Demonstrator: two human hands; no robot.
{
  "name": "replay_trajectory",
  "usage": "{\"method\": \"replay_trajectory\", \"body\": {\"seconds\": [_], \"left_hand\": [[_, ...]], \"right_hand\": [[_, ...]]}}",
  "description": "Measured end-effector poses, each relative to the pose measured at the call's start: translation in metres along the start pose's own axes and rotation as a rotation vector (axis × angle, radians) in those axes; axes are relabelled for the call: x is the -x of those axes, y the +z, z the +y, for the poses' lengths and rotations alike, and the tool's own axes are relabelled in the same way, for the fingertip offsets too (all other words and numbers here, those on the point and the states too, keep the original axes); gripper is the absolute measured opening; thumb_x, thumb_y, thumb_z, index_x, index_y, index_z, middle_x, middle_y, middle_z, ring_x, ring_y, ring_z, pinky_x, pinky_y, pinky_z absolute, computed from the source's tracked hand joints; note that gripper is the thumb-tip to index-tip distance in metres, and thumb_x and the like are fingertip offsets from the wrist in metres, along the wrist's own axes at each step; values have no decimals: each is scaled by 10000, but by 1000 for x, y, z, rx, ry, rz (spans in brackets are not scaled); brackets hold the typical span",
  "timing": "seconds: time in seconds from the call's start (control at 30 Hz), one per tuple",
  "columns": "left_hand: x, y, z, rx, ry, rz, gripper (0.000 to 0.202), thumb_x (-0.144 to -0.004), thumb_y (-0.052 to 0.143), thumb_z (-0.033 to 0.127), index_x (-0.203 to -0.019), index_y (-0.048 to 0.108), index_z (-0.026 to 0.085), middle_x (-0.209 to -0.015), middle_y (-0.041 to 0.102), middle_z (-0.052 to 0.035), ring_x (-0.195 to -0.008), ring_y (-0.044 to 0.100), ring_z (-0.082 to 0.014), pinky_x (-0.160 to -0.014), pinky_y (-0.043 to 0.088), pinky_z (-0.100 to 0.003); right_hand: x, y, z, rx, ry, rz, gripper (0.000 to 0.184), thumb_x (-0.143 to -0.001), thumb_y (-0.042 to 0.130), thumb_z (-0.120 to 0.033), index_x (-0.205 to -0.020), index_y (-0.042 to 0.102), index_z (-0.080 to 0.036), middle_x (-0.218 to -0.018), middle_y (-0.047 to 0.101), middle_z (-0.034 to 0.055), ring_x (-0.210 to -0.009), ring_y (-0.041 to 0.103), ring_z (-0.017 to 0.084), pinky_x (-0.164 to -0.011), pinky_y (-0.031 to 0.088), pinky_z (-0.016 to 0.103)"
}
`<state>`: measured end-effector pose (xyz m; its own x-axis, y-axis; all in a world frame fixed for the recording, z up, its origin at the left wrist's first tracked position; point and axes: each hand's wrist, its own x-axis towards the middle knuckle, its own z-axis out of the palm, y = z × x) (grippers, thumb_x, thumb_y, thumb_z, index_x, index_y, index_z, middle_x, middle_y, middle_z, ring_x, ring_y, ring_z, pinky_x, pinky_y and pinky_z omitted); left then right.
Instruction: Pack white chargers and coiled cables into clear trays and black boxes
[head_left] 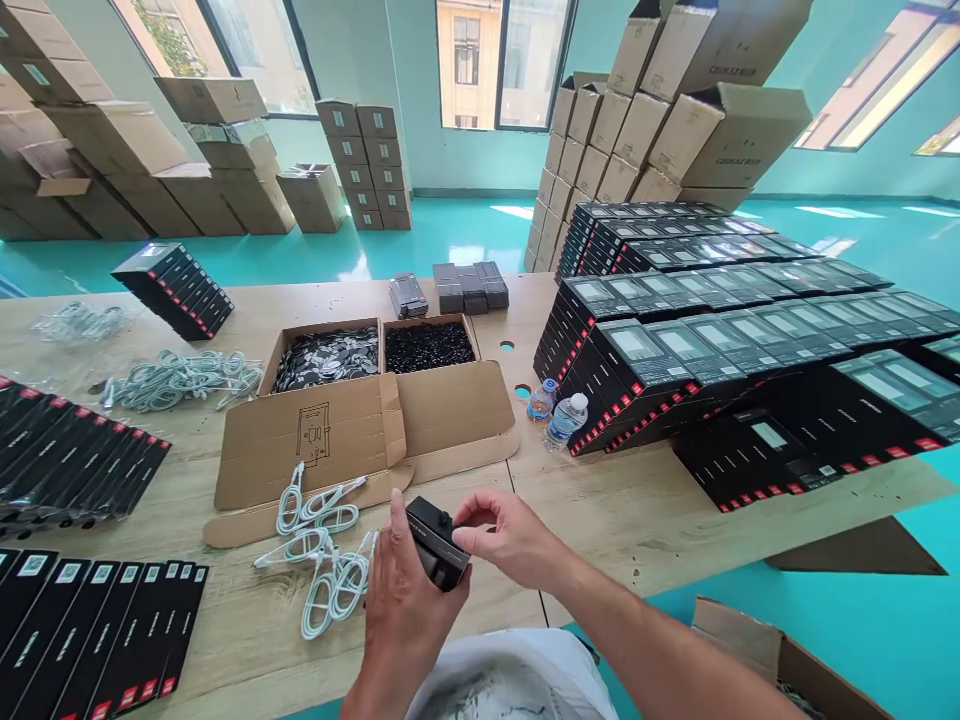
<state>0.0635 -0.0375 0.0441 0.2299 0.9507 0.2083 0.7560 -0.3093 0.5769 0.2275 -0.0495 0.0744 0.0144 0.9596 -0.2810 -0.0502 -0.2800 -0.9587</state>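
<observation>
My left hand [405, 590] is wrapped round a small black box-shaped device [436, 545], holding it tilted above the table's near edge. A small black knob-like piece [444, 520] stands on the device's top face. Thumb and forefinger of my right hand [499, 535] are pinched at that piece; its exact form is partly hidden by the fingertips. Several coiled white cables [330, 560] lie just left of my left hand. Beyond them, flattened cardboard flaps [307, 450] extend from two open trays, one with flat dark and silver pieces [326, 355], the other with small black parts [429, 345].
Stacked black retail boxes [645, 360] fill the table's right side, with two water bottles [566, 420] beside them. More black boxes [97, 630] line the left, near bundled cables [184, 380]. Grey blocks [471, 287] sit behind the trays. A white bag [517, 670] is below my hands.
</observation>
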Motion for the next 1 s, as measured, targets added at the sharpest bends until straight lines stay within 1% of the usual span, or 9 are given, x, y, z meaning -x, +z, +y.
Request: {"method": "replay_trajectory", "body": {"seconds": [0.2,0.4,0.47,0.57,0.63,0.7,0.8,0.87,1.0], "left_hand": [[-8,-7,-12,-130,348,2,1005,-772,671,225,-1615,123,235,-1345,600,-205,-1164,608,-405,-958,479,-555],[-9,-15,-10,-87,334,20,1070,-761,717,305,-1622,89,208,-1315,623,-212,-1137,622,-413,-929,494,-548],[-10,-16,-11,-114,322,19,1090,-758,724,301,-1624,67,215,-1330,615,-209,-1156,617,-410,-933,494,-542],[-13,-16,-13,-214,317,34,1095,-775,714,288,-1627,29,211,-1375,586,-229,-1194,600,-418,-947,479,-541],[-16,-16,-13,-273,347,56,1060,-800,688,278,-1628,31,195,-1394,570,-249,-1207,589,-431,-957,463,-547],[-20,-16,-11,-314,377,80,1009,-817,657,246,-1628,59,196,-1393,573,-249,-1198,593,-435,-966,446,-551],[-24,-16,-8,-352,389,89,927,-832,611,195,-1622,126,220,-1397,579,-228,-1210,591,-430,-1003,412,-557],[-26,-15,-7,-361,361,89,885,-853,598,221,-1617,151,214,-1398,577,-229,-1231,580,-434,-1020,401,-566],[-25,-19,-3,-343,216,37,985,-842,654,373,-1622,81,188,-1439,536,-249,-1283,545,-444,-1037,416,-579]], "right_hand": [[-5,-9,-11,300,-50,-106,231,-635,663,-164,-839,579,-230,-738,653,-38,-653,554,134,-552,395,223],[-17,-10,-5,343,-192,-16,432,-692,538,-69,-1080,555,-257,-779,674,-56,-573,517,103,-516,378,193],[-21,-13,-3,378,-251,32,488,-719,506,-48,-1162,547,-248,-951,712,-6,-624,582,112,-542,429,206],[-23,-15,-4,562,-518,80,454,-764,481,-15,-1136,628,-228,-1436,567,103,-1123,650,204,-880,542,329],[-22,-14,-6,712,-621,70,381,-799,496,-18,-1033,712,-228,-1569,449,86,-1420,446,259,-1141,409,443],[-22,-11,-6,782,-549,58,319,-849,536,-70,-1011,757,-233,-1593,429,76,-1511,301,292,-1229,285,512],[-25,-7,-2,663,-319,-40,236,-930,557,-207,-1041,764,-227,-1583,438,95,-1522,272,315,-1233,251,553],[-30,-9,-1,488,-247,-130,147,-880,665,-288,-978,746,-212,-1552,462,106,-1518,279,319,-1226,260,533],[-45,-30,-12,-19,-194,-70,350,-654,840,-355,-878,614,-210,-1553,446,105,-1364,510,320,-1027,498,448]]}}
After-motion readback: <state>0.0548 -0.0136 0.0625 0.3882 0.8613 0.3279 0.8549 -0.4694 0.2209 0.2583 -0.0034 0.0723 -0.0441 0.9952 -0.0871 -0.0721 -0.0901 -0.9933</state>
